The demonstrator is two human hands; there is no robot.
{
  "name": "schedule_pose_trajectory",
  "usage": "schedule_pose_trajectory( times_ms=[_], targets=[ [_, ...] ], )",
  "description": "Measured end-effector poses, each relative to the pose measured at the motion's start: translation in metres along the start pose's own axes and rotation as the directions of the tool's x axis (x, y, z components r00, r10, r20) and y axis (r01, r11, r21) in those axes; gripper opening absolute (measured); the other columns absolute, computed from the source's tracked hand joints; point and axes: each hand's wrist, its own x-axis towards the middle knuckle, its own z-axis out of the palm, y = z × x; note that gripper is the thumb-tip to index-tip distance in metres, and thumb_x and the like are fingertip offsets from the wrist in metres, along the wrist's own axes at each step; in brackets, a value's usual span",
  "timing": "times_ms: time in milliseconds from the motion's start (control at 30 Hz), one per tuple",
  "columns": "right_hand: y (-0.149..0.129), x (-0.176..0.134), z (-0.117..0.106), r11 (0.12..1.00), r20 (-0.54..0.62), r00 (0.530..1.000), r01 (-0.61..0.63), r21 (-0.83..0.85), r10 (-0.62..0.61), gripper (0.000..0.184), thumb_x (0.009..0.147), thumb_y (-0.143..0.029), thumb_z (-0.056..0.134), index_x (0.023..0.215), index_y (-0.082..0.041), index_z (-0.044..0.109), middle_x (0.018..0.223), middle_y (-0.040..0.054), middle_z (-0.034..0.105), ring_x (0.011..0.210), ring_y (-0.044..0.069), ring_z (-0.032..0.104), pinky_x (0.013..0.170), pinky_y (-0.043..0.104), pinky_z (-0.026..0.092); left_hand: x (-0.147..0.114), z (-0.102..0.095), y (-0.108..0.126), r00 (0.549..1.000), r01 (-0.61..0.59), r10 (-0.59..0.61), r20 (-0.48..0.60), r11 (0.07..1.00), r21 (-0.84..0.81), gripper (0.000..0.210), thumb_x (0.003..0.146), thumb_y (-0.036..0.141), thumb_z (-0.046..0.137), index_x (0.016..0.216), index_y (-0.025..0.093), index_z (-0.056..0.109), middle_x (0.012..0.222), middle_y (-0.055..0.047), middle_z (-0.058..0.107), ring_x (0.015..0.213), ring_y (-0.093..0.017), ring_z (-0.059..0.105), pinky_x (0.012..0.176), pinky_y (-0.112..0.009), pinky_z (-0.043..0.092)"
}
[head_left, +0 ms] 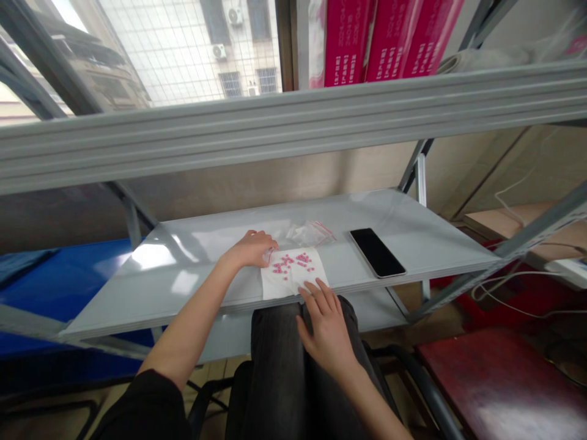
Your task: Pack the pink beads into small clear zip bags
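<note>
Small pink beads (285,264) lie scattered in several loose clusters on a white sheet of paper (275,286) at the shelf's front edge. My left hand (254,247) is at the paper's upper left corner, its fingers closed on a small clear zip bag (268,255) with a reddish strip; most of that bag is hidden. With fingers spread, my right hand (324,324) rests its fingertips at the paper's lower right edge and holds nothing. Behind the paper lie crumpled clear zip bags (312,233) with a red seal line.
Right of the paper lies a black-screened phone (376,252) on the grey shelf (183,269). A metal beam (293,125) crosses above, with pink boxes (389,43) over it. A dark red seat (504,379) stands at lower right, near white cables (513,308).
</note>
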Motion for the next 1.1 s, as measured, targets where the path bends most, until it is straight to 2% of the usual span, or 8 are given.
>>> schedule_pose_trajectory(
  times_ms=[100, 400, 533, 633, 733, 867, 933, 1100],
  targets=[
    [0.000, 0.002, 0.015, 0.993, 0.053, 0.998, 0.038, -0.108, -0.033, 0.051, 0.088, -0.018, 0.050, 0.139, -0.013, 0.047, 0.148, 0.0129, 0.046, 0.144, 0.035, 0.027, 0.115, 0.060, 0.023, 0.000, -0.002, 0.006, 1.000, 0.002, -0.003, 0.019, 0.999, 0.036, 0.039, 0.069, 0.021, 0.064, 0.107, 0.023, 0.067, 0.107, -0.009, 0.069, 0.106, -0.030, 0.057, 0.094, -0.043, 0.035],
    [0.002, 0.000, 0.024, 0.993, 0.092, 0.995, 0.037, -0.116, -0.026, 0.054, 0.087, -0.017, 0.050, 0.141, -0.016, 0.046, 0.150, 0.0104, 0.044, 0.144, 0.033, 0.028, 0.116, 0.060, 0.020, -0.002, -0.001, 0.012, 1.000, 0.005, -0.002, -0.022, 0.991, 0.131, 0.036, 0.070, 0.018, 0.070, 0.106, 0.023, 0.068, 0.106, -0.009, 0.069, 0.108, -0.031, 0.057, 0.099, -0.050, 0.034],
    [0.001, 0.000, 0.025, 0.995, 0.036, 0.998, 0.047, -0.084, -0.044, 0.052, 0.086, -0.013, 0.051, 0.137, -0.017, 0.050, 0.148, 0.0140, 0.045, 0.143, 0.035, 0.029, 0.114, 0.062, 0.023, -0.009, -0.003, 0.018, 0.993, 0.045, -0.021, -0.116, 0.978, 0.202, 0.030, 0.075, 0.007, 0.061, 0.102, 0.018, 0.068, 0.107, -0.012, 0.068, 0.112, -0.032, 0.054, 0.106, -0.057, 0.026],
    [0.001, -0.001, 0.024, 0.999, -0.104, 0.995, 0.012, 0.049, -0.007, 0.048, 0.085, -0.009, 0.050, 0.132, -0.018, 0.053, 0.142, 0.0161, 0.049, 0.140, 0.035, 0.034, 0.112, 0.061, 0.029, -0.026, -0.004, 0.026, 0.952, 0.089, -0.020, -0.306, 0.973, 0.214, 0.033, 0.079, 0.008, 0.060, 0.110, 0.019, 0.065, 0.111, -0.012, 0.066, 0.114, -0.031, 0.054, 0.111, -0.058, 0.022],
    [-0.004, 0.000, 0.017, 0.904, -0.145, 0.975, -0.094, 0.417, 0.168, 0.043, 0.086, -0.015, 0.052, 0.129, -0.018, 0.052, 0.127, 0.0160, 0.058, 0.123, 0.029, 0.053, 0.101, 0.051, 0.047, -0.053, 0.004, 0.047, 0.816, 0.039, -0.005, -0.578, 0.998, 0.047, 0.040, 0.082, 0.023, 0.066, 0.121, 0.023, 0.057, 0.112, -0.007, 0.066, 0.107, -0.025, 0.059, 0.112, -0.054, 0.025],
    [-0.019, 0.007, -0.005, 0.523, 0.103, 0.942, -0.266, 0.810, 0.319, 0.052, 0.082, -0.027, 0.061, 0.131, -0.018, 0.048, 0.112, 0.0123, 0.065, 0.099, 0.023, 0.066, 0.080, 0.035, 0.058, -0.082, 0.033, 0.100, 0.668, -0.095, -0.156, -0.727, 0.952, -0.292, 0.050, 0.077, 0.028, 0.074, 0.122, 0.024, 0.053, 0.110, -0.006, 0.066, 0.103, -0.024, 0.061, 0.107, -0.047, 0.038],
    [-0.026, 0.011, -0.014, 0.484, 0.188, 0.931, -0.326, 0.812, 0.312, 0.049, 0.074, -0.025, 0.068, 0.122, -0.018, 0.057, 0.105, 0.0098, 0.068, 0.093, 0.022, 0.066, 0.074, 0.030, 0.057, -0.089, 0.049, 0.127, 0.656, -0.124, -0.256, -0.710, 0.891, -0.436, 0.054, 0.074, 0.028, 0.076, 0.123, 0.026, 0.053, 0.111, -0.007, 0.064, 0.105, -0.024, 0.060, 0.094, -0.039, 0.048],
    [-0.027, 0.013, -0.020, 0.458, 0.358, 0.875, -0.477, 0.750, 0.326, 0.010, 0.076, -0.023, 0.060, 0.077, -0.015, 0.066, 0.068, 0.0024, 0.065, 0.062, 0.014, 0.060, 0.059, 0.024, 0.047, -0.099, 0.073, 0.154, 0.746, -0.084, -0.461, -0.481, 0.651, -0.754, 0.064, 0.069, 0.013, 0.071, 0.126, 0.025, 0.047, 0.099, -0.003, 0.063, 0.087, -0.019, 0.062, 0.080, -0.032, 0.052]
  ],
)
